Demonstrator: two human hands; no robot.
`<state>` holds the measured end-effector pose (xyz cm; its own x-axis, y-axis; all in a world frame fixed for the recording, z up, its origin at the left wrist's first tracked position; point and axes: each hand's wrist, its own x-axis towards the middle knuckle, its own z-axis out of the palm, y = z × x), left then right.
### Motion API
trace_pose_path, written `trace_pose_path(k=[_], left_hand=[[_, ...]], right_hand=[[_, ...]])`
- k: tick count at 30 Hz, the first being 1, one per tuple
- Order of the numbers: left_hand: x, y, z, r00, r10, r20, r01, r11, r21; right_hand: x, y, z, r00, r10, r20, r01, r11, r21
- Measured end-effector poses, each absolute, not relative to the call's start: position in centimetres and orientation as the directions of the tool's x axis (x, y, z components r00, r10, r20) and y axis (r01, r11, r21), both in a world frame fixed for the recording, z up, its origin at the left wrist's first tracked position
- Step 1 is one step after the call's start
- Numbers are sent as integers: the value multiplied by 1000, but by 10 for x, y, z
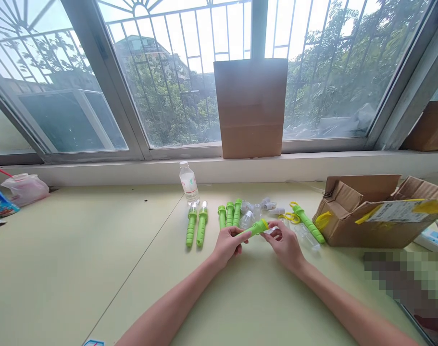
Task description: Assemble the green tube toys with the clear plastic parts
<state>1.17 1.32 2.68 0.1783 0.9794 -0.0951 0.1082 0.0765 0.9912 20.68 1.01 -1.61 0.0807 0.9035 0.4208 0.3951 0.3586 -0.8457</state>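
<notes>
My left hand [229, 246] is closed around a green plastic tube [256, 228] with a yellow ring at its upper end, tilted up to the right. The fingers of my right hand [285, 244] are pinched together beside that yellow end; a small clear bit shows there, mostly hidden. Behind my hands lie clear plastic caps [246, 219] and a yellow loop [291, 218]. Several ridged green tubes [230, 214] stand in a row just beyond my left hand. Two more green tubes [201, 228] with clear tops lie to the left. Another green tube [308, 223] rests right of my right hand.
An opened cardboard box [370, 226] stands on the right. A water bottle [189, 183] is upright near the windowsill, where a cardboard sheet [253, 108] leans on the window. At far left are a pink plastic bag [26, 188] and a blue packet [0, 201].
</notes>
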Motion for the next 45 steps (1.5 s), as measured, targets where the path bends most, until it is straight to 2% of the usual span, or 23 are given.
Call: trace_pose_path(k=[10,25,38,42,45], left_hand=[[13,12,27,220,970,-106,96,86,992],[12,14,28,260,957,-128,90,107,990],[8,18,29,310,925,-218,82,202,976],[10,16,27,305,938,-162,139,124,982],[11,17,21,245,969,23,279,-93,956]], right_hand=[[202,8,-19,62,890,451,509,361,-781],[203,10,-20,83,867,492,453,407,-793],[204,11,-22,64,869,490,466,408,-785],[206,12,-23,66,885,460,460,382,-802],[206,12,-24,83,880,467,463,381,-800]])
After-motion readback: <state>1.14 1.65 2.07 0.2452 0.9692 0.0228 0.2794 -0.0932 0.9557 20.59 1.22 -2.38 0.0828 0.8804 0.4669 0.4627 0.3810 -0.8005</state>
